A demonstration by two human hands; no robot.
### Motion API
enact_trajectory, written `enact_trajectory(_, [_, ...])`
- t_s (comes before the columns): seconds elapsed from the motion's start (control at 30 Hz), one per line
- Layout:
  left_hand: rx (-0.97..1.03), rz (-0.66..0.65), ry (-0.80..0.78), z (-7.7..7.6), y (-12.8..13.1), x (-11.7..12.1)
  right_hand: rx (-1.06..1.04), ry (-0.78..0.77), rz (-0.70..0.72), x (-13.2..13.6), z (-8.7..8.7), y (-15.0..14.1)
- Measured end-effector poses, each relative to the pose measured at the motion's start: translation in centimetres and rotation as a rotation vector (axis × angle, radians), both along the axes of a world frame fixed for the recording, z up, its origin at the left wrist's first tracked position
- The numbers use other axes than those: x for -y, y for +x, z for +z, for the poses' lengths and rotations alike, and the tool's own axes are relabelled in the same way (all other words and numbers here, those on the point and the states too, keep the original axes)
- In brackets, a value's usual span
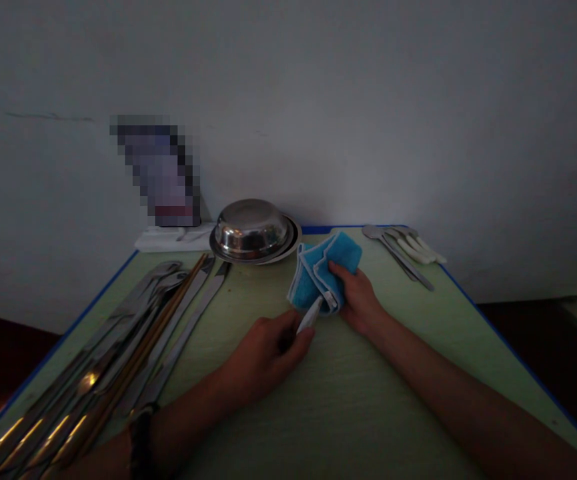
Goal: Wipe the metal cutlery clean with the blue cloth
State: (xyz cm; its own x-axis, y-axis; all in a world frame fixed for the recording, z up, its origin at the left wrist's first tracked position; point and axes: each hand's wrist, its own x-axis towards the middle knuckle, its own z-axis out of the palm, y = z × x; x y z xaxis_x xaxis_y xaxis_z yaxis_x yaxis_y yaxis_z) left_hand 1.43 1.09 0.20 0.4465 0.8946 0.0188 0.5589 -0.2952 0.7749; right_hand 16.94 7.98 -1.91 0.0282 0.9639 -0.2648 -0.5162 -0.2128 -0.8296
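My left hand (pixel 273 343) is closed round the pale handle of a white-handled utensil (pixel 309 316). Its far end goes to the folds of a blue cloth (pixel 341 257) with whitish edging, so I cannot make out its head. The cloth is bunched in my right hand (pixel 361 297), the thumb pressed on top of it. Both hands are over the middle of the table, close together, with the cloth between them.
Large metal utensils and wooden chopsticks (pixel 173 307) lie along the left of the green table (pixel 368 413). An upturned steel bowl (pixel 253 230) stands at the back, right of a blurred upright device (pixel 165 173) on white tissue (pixel 168 239). Several spoons (pixel 403 257) lie back right.
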Motion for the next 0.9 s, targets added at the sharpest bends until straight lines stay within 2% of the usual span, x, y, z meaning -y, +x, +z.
enact_trajectory(0.37, [-0.036,-0.067,-0.003,-0.04,-0.02,0.26,0.044,-0.041,0.011,0.02,0.39,0.04])
enact_trajectory(0.9, [-0.023,-0.091,0.023,-0.4,-0.21,0.23,-0.066,-0.051,0.008,-0.33,-0.01,-0.08])
